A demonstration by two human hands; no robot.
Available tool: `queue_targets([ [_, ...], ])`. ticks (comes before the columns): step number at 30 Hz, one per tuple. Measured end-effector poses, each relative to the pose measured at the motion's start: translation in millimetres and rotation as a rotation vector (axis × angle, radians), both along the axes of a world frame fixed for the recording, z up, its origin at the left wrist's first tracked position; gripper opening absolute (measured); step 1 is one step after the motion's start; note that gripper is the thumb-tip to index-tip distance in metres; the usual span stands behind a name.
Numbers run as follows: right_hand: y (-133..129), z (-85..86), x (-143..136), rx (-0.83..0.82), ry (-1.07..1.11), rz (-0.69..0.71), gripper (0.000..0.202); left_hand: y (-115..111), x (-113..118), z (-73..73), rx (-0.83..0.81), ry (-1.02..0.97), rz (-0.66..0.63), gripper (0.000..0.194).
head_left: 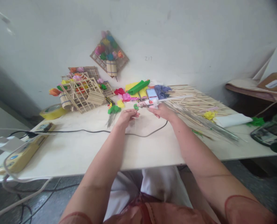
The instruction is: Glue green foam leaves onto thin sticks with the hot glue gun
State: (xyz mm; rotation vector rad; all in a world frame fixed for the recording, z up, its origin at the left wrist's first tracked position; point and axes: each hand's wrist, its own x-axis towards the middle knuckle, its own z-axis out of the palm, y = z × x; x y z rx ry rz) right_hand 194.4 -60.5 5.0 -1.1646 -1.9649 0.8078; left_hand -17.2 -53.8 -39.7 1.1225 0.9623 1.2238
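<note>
The left hand (128,116) has its fingers pinched narrow on a small green paper piece (135,106), which sits just above the fingertips; the right hand (161,111) is wrapped around a glue gun (149,103) (a dark cord (150,135) runs to it across the table (150,152)), its tip pointing at the green piece; green paper flowers (114,109) on wires lie left of the left hand; thin sticks (191,101) spread out to the right.

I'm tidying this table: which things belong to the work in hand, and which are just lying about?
Probably in use:
- green piece at the left hand
- white printed object at the right hand
- green bits on wires

Apparently just lying about:
- yellow tape roll
- white roll
</note>
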Motion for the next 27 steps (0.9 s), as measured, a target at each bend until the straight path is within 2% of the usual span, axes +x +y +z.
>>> queue_targets([
  [6, 1.2, -1.1, 0.4, 0.026, 0.018, -0.028, 0.038, -2.0, 0.8, 2.4, -0.014, 0.003, 0.004, 0.029],
  [13, 8.6, -6.8, 4.8, 0.048, 0.09, 0.021, 0.036, -1.9, 0.0, 2.1, -0.016, -0.031, 0.017, 0.026],
  [27, -1.4, 2.7, 6.1, -0.02, 0.04, 0.071, 0.037, -0.5, -1.2, 2.5, -0.018, -0.067, 0.054, 0.023],
])
